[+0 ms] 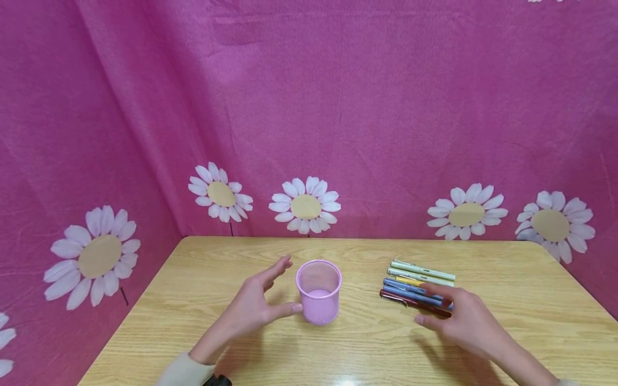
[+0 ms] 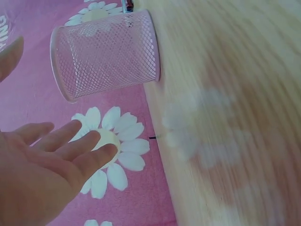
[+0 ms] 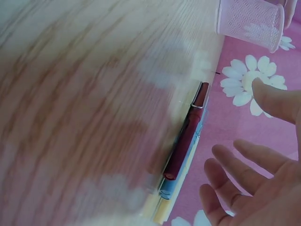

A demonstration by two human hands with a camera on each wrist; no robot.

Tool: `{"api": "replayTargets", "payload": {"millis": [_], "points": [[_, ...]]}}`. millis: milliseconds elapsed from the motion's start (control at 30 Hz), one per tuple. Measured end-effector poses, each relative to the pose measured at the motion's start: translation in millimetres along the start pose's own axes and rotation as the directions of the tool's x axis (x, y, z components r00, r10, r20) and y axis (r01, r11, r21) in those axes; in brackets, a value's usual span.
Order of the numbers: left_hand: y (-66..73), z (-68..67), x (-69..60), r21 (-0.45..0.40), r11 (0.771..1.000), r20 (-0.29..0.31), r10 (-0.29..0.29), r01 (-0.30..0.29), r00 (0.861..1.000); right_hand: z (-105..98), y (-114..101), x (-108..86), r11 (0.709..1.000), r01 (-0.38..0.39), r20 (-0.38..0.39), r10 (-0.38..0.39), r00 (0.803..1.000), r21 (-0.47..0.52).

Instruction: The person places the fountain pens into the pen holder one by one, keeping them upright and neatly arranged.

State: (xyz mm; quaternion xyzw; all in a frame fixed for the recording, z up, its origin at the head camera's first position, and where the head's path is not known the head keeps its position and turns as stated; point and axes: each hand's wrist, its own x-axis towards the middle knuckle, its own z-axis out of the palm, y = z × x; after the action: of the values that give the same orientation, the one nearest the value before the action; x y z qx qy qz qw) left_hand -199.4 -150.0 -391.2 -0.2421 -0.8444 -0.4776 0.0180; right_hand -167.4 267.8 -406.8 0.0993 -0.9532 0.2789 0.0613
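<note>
A pink mesh cup (image 1: 319, 305) stands upright on the wooden table, also in the left wrist view (image 2: 106, 54). Beside its left side the left hand (image 1: 251, 305) is spread, fingers relaxed, its thumb tip close to the cup's wall; whether they touch I cannot tell. Several pens lie side by side on the right: light green pens (image 1: 422, 270), a yellow one, blue ones and a dark red pen (image 3: 187, 136) nearest the front. Over their right ends hovers the right hand (image 1: 465, 321), thumb and fingers apart, holding nothing.
The wooden table (image 1: 357, 348) reaches back to a magenta cloth (image 1: 367, 118) with white daisies, which also hangs along the left side. A dark object (image 1: 218, 380) shows at the left wrist by the bottom edge.
</note>
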Motion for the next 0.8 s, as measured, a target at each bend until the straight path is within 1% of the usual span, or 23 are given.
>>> {"api": "replayTargets", "payload": {"millis": [67, 233, 367, 533, 633, 800], "points": [[-0.7, 0.3, 2.0, -0.017, 1.0, 0.017, -0.002, 0.002, 1.0, 0, 2, 1.6, 1.0, -0.013, 0.016, 0.012, 1.0, 0.027], [-2.6, 0.4, 7.7, -0.053, 0.999, 0.062, 0.016, -0.012, 0.998, 0, 9, 6.1, 0.997, -0.02, 0.046, 0.017, 0.999, 0.08], [-4.9, 0.6, 12.9, -0.097, 0.995, 0.094, 0.004, 0.005, 0.996, 1, 12, 9.7, 0.993, -0.023, 0.053, 0.017, 0.998, 0.115], [-7.8, 1.6, 19.2, -0.127, 0.992, 0.11, -0.007, 0.021, 0.994, 2, 17, 13.1, 0.983, -0.036, 0.07, 0.024, 0.997, 0.182], [-10.1, 2.8, 22.5, -0.155, 0.988, 0.12, 0.009, 0.009, 0.993, 3, 18, 15.0, 0.974, -0.054, 0.083, 0.037, 0.996, 0.218], [-12.8, 4.7, 25.9, -0.209, 0.978, 0.148, 0.045, -0.013, 0.988, 4, 19, 18.3, 0.964, -0.09, 0.107, 0.065, 0.992, 0.25]]}}
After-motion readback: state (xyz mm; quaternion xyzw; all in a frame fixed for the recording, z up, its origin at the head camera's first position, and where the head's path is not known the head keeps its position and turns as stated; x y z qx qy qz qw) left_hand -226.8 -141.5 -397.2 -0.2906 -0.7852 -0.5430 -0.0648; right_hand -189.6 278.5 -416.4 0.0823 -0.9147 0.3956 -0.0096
